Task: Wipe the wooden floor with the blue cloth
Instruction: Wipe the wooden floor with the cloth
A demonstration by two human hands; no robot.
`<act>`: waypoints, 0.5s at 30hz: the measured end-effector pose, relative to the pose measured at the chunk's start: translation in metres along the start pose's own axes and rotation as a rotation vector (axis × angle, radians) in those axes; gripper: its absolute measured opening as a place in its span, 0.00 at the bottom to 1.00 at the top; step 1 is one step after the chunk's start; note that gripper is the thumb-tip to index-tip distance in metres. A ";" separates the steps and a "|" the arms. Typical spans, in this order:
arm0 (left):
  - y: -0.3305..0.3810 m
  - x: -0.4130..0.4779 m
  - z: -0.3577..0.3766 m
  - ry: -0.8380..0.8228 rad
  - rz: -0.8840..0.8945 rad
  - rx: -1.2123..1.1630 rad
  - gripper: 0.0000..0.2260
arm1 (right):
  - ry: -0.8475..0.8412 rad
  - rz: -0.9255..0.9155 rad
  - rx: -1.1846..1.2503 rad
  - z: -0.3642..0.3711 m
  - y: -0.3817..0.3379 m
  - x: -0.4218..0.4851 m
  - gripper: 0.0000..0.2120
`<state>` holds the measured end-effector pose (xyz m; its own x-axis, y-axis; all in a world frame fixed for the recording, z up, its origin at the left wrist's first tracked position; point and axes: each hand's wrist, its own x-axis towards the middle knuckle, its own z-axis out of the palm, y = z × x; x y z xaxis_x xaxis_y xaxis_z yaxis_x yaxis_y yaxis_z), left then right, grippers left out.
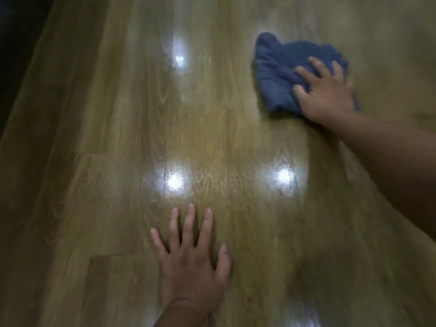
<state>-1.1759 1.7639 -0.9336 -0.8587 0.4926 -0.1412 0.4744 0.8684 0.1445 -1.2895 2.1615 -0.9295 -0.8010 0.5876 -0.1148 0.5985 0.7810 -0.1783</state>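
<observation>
The right hand lies palm down on the blue cloth, its fingers spread wide on top of the fabric with the tips bent slightly into it. They press the cloth rather than close round it. The cloth is crumpled and lies flat against the wooden floor. Most of it bunches out beyond the fingertips and past the thumb side. A small edge shows on the little-finger side, beside the wrist. The palm and the nearer part of the fingers cover the rest. This hand is blurred, so how the little finger lies cannot be told.

The left hand rests flat on the bare boards, well apart from the cloth, and holds nothing. Its fingers are straight and fanned apart, and the thumb is stretched out to the side. Just beyond these fingertips a bright light reflection gleams on the glossy boards.
</observation>
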 end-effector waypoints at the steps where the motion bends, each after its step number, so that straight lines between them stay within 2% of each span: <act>1: 0.000 0.000 0.001 0.010 0.006 -0.003 0.32 | 0.020 0.034 0.019 -0.010 0.043 -0.014 0.26; 3: -0.001 -0.001 0.004 0.035 0.011 -0.037 0.32 | 0.037 0.056 0.076 -0.034 0.113 -0.036 0.25; 6: -0.002 0.001 0.008 0.060 0.015 -0.061 0.31 | -0.023 0.136 0.015 -0.050 0.150 -0.025 0.27; 8: -0.001 0.001 0.007 0.046 0.016 -0.039 0.31 | -0.012 0.188 -0.060 -0.034 0.136 -0.006 0.31; 11: -0.002 0.002 0.006 0.020 0.009 -0.004 0.31 | 0.022 0.282 -0.020 -0.008 0.104 -0.001 0.37; 15: -0.002 0.000 0.002 -0.023 -0.006 0.011 0.31 | -0.008 0.201 0.001 -0.007 0.046 -0.054 0.39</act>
<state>-1.1761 1.7626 -0.9360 -0.8569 0.4883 -0.1650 0.4712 0.8719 0.1332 -1.2189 2.1669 -0.9247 -0.6658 0.7296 -0.1563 0.7461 0.6482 -0.1523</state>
